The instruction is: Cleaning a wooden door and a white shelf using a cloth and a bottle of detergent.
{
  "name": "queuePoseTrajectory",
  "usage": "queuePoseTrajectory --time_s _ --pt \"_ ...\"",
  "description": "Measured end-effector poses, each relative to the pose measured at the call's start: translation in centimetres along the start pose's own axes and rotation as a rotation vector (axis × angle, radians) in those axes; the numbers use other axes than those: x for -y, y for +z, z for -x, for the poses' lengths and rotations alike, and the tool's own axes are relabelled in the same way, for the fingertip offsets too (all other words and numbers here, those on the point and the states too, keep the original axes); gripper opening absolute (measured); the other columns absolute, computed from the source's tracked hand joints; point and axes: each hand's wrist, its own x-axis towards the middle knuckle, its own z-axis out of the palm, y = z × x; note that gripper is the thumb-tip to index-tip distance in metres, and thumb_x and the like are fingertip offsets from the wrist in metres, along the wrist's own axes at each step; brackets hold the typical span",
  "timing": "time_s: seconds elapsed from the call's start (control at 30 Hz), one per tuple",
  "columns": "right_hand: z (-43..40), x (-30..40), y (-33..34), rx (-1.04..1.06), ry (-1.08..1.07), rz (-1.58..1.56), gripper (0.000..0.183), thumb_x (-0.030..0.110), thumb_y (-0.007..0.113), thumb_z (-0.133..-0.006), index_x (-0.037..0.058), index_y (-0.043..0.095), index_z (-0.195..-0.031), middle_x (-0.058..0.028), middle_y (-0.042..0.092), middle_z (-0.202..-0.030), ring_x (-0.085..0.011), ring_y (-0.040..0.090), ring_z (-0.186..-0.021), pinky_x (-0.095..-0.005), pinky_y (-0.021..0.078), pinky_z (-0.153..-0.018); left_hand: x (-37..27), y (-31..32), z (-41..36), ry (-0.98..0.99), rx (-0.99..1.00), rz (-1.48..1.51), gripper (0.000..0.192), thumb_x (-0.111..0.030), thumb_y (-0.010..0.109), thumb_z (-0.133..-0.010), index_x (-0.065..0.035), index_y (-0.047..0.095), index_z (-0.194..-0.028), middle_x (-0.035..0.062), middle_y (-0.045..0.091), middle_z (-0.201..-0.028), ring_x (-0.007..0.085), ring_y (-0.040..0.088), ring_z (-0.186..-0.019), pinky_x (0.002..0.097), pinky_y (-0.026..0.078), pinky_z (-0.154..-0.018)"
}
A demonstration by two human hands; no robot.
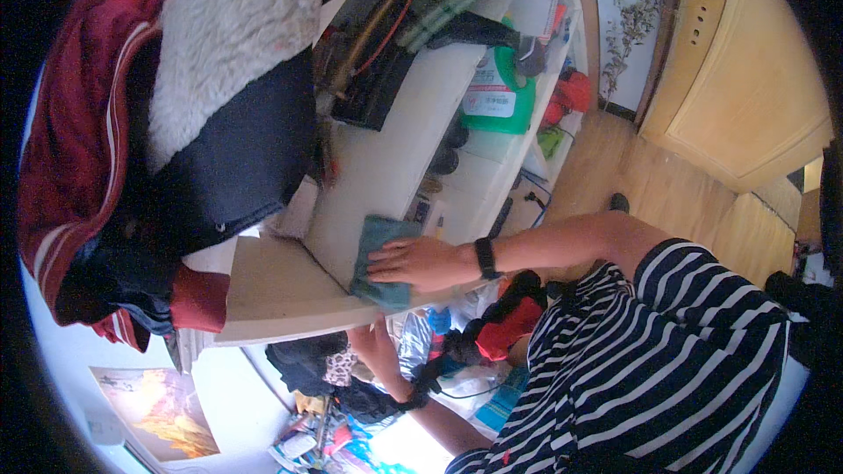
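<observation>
My right hand (421,264), with a black band on its wrist, lies palm down on a folded green cloth (382,224). The cloth rests on a white shelf board (336,210) near its side panel. My left hand (372,339) is at the outer side of that panel (283,319), its fingers mostly hidden by the edge. Dark fabric (306,359) and a leopard-print piece lie near the left hand. Further along the shelf stands a green plastic jug (500,95) with a label bearing writing.
A dark jacket with a fleece lining (237,33) and a dark red garment (85,112) hang at the left. Long tubes (461,0), a black case and a spiral notebook (540,6) occupy the shelf's far part. Bags and clothes are piled below, beside a wooden floor (658,191).
</observation>
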Motion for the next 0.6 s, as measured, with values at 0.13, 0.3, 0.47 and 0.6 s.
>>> queuePoseTrajectory --time_s 0.13,0.3,0.47,0.6 --pt "2.2 -4.6 -4.0 -0.052 0.067 0.087 0.065 0.010 0.065 -0.076 0.0078 0.051 -0.139 -0.0124 0.053 -0.142 -0.0288 0.045 -0.137 -0.0450 0.0334 -0.116 -1.5 1.2 0.9 0.048 -0.042 0.067 0.039 -0.001 0.061 -0.096 0.0047 0.049 -0.132 0.0133 0.063 -0.121 0.0189 0.058 -0.110 0.0326 0.044 -0.098" --pt "4.9 -13.5 -11.1 -0.297 0.302 0.162 0.052 0.008 0.062 -0.071 0.0147 0.065 -0.123 -0.0132 0.066 -0.119 -0.0355 0.061 -0.109 -0.0466 0.0498 -0.096 -1.9 0.8 1.5 0.043 -0.054 -0.032 0.044 0.003 0.062 -0.093 0.0062 0.047 -0.134 0.0146 0.062 -0.127 0.0209 0.059 -0.112 0.0334 0.045 -0.101" --pt "6.6 -17.1 -15.5 -0.383 0.544 0.250 0.045 0.010 0.063 -0.069 0.0061 0.067 -0.114 -0.0155 0.064 -0.123 -0.0354 0.056 -0.121 -0.0454 0.0434 -0.106 -2.1 1.8 1.7 0.013 -0.118 -0.006 0.052 0.008 0.065 -0.087 0.0058 0.046 -0.135 0.0156 0.063 -0.124 0.0217 0.062 -0.113 0.0331 0.051 -0.090" --pt "5.6 -15.3 -11.5 -0.397 0.508 0.383 0.041 0.006 0.064 -0.064 0.0064 0.065 -0.104 -0.0165 0.062 -0.125 -0.0380 0.051 -0.125 -0.0503 0.0400 -0.104 -4.3 4.4 1.1 0.016 -0.177 -0.029 0.049 0.007 0.065 -0.086 0.0076 0.048 -0.132 0.0160 0.066 -0.119 0.0213 0.063 -0.107 0.0312 0.055 -0.081"
